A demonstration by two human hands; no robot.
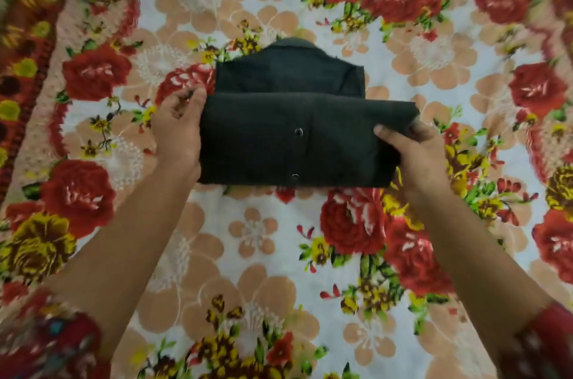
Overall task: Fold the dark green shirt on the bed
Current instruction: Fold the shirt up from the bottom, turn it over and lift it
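Here the dark green shirt (294,137) lies in the middle of the flowery bedspread (263,239), its lower part folded up over the top part. The left hand (178,127) pinches the fold's left edge, fingers curled. The right hand (409,146) grips the right edge, thumb on top. Both arms reach forward, with red patterned sleeves (52,344) near the elbows.

dark green shirt (291,130) sits on the floral bed (263,254), folded into a block with the collar end poking out at the far side. left hand (178,127) grips its left edge, right hand (412,146) pinches the right edge, thumb on top. two buttons (298,131) face up.
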